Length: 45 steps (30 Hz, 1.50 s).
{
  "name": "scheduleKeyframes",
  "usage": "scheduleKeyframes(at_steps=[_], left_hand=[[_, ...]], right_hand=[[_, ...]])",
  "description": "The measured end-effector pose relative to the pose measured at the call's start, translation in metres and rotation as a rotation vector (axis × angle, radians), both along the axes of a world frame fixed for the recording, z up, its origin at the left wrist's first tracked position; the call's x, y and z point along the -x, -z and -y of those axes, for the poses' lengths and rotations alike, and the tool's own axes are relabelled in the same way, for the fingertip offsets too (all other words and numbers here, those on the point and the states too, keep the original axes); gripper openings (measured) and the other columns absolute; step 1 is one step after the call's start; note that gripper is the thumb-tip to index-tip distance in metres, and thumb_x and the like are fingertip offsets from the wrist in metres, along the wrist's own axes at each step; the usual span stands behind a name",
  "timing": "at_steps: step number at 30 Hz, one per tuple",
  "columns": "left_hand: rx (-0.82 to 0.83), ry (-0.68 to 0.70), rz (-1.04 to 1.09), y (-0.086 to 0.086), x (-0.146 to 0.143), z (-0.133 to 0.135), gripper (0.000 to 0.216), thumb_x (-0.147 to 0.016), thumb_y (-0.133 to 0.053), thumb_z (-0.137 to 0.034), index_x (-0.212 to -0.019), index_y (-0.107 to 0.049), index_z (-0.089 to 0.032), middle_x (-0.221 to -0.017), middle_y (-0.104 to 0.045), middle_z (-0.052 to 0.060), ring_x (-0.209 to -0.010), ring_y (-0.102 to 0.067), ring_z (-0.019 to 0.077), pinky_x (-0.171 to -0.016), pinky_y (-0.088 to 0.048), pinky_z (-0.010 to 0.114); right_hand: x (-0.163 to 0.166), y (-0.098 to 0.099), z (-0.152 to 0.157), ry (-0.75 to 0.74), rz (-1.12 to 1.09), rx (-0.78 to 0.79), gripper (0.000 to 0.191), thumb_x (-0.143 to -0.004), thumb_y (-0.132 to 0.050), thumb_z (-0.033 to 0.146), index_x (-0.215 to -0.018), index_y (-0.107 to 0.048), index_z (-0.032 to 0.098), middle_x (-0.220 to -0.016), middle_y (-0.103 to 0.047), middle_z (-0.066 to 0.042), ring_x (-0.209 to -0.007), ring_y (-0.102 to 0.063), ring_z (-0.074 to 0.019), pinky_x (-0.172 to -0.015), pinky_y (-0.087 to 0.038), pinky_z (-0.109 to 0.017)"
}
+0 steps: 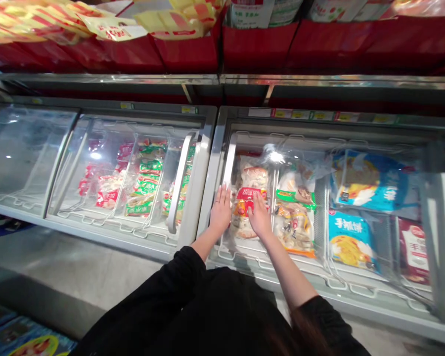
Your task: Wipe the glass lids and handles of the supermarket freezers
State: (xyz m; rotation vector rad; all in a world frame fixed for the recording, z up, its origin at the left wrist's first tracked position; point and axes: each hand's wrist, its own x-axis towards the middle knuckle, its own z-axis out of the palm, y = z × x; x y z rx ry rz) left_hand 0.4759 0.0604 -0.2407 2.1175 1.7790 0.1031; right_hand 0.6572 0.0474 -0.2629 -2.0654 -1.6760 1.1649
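My left hand (221, 211) lies with its fingers stretched out over the white handle strip (230, 160) at the left edge of a chest freezer's glass lid. To its right, my right hand (260, 216) is flat with fingers extended, seemingly resting on the glass. Beneath the glass, a red-labelled clear bag of pale food (250, 179) lies below and between the hands. Beside it are a bag with a green band (295, 197) and a bag with an orange edge (293, 230). Neither hand grips anything that I can see.
A second freezer (133, 230) with a curved white handle (178, 185) adjoins on the left. Blue food bags (350, 240) lie in wire dividers on the right. Above runs a metal-edged shelf (141, 79) of red bins (259, 47). Blue boxes (25, 336) stand at lower left.
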Motion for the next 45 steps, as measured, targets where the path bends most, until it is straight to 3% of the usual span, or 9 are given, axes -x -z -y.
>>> scheduleKeyframes(at_steps=[7,10,13,20,27,32,35,40,45], left_hand=[[0.198,-0.129,0.191,0.014,0.034,0.128,0.077,-0.107,-0.043,-0.024,-0.172,-0.003,-0.019,-0.175,-0.024,0.022,-0.151,-0.05,0.0326,-0.109,-0.059,0.047],[0.274,-0.116,0.265,0.018,0.048,0.152,0.074,-0.107,-0.046,-0.029,-0.171,-0.01,-0.021,-0.172,-0.032,0.022,-0.148,-0.054,0.0342,-0.108,-0.058,0.052],[0.274,-0.11,0.32,0.016,0.051,0.152,0.072,-0.107,-0.044,-0.03,-0.171,-0.012,-0.021,-0.175,-0.027,0.019,-0.157,-0.04,0.0301,-0.118,-0.05,0.05],[0.222,-0.408,0.658,0.012,0.033,0.084,0.068,-0.111,-0.016,-0.052,-0.17,-0.024,-0.019,-0.175,-0.032,0.011,-0.165,-0.021,0.0203,-0.135,-0.023,0.044],[0.224,-0.337,0.843,0.044,0.022,-0.058,0.072,-0.109,-0.016,-0.062,-0.168,-0.033,-0.023,-0.174,-0.035,0.006,-0.166,-0.019,0.0186,-0.136,-0.015,0.04],[0.159,-0.306,0.913,0.075,0.005,-0.158,0.064,-0.11,-0.028,-0.053,-0.167,-0.034,-0.024,-0.175,-0.032,0.004,-0.166,-0.019,0.0196,-0.136,-0.012,0.04],[0.163,-0.323,0.919,0.088,-0.002,-0.199,0.059,-0.11,-0.034,-0.044,-0.165,-0.037,-0.021,-0.174,-0.034,0.006,-0.165,-0.021,0.02,-0.136,-0.014,0.04],[0.192,-0.271,0.961,0.085,0.002,-0.199,0.062,-0.11,-0.041,-0.036,-0.168,-0.027,-0.019,-0.177,-0.028,0.007,-0.165,-0.02,0.0199,-0.135,-0.014,0.042],[0.256,-0.116,0.98,0.057,0.024,-0.114,0.071,-0.109,-0.039,-0.042,-0.172,-0.009,-0.024,-0.181,-0.012,0.005,-0.167,-0.01,0.0207,-0.135,-0.012,0.044]], right_hand=[[0.047,-0.021,0.084,-0.038,-0.264,0.091,0.068,-0.101,-0.041,0.036,-0.166,-0.035,0.015,-0.172,-0.037,-0.015,-0.161,-0.033,-0.0263,-0.133,-0.026,-0.053],[0.067,-0.027,0.113,-0.084,-0.285,0.137,0.07,-0.103,-0.042,0.046,-0.164,-0.039,0.013,-0.169,-0.041,-0.018,-0.159,-0.038,-0.0285,-0.133,-0.028,-0.053],[0.077,-0.034,0.123,-0.102,-0.294,0.159,0.074,-0.104,-0.041,0.056,-0.164,-0.04,0.013,-0.168,-0.042,-0.02,-0.158,-0.039,-0.0305,-0.132,-0.028,-0.055],[0.076,-0.04,0.079,0.021,-0.328,0.117,0.08,-0.104,-0.034,0.069,-0.164,-0.04,0.018,-0.17,-0.04,-0.015,-0.16,-0.036,-0.0287,-0.133,-0.025,-0.054],[0.06,-0.043,0.03,0.225,-0.326,0.117,0.075,-0.104,-0.038,0.066,-0.165,-0.04,0.022,-0.17,-0.042,-0.012,-0.159,-0.037,-0.0272,-0.133,-0.025,-0.053],[0.041,-0.046,0.028,0.325,-0.315,0.139,0.074,-0.104,-0.039,0.064,-0.165,-0.038,0.023,-0.171,-0.04,-0.012,-0.157,-0.04,-0.0268,-0.132,-0.027,-0.051],[0.033,-0.045,0.031,0.354,-0.305,0.183,0.074,-0.103,-0.041,0.063,-0.165,-0.038,0.022,-0.17,-0.042,-0.013,-0.156,-0.043,-0.028,-0.131,-0.03,-0.052],[0.034,-0.041,0.036,0.319,-0.279,0.162,0.071,-0.105,-0.038,0.059,-0.166,-0.035,0.023,-0.169,-0.043,-0.013,-0.156,-0.043,-0.0278,-0.129,-0.032,-0.054],[0.042,-0.042,0.042,0.25,-0.278,0.11,0.069,-0.105,-0.039,0.058,-0.165,-0.037,0.023,-0.17,-0.042,-0.013,-0.157,-0.041,-0.0277,-0.129,-0.032,-0.054]])
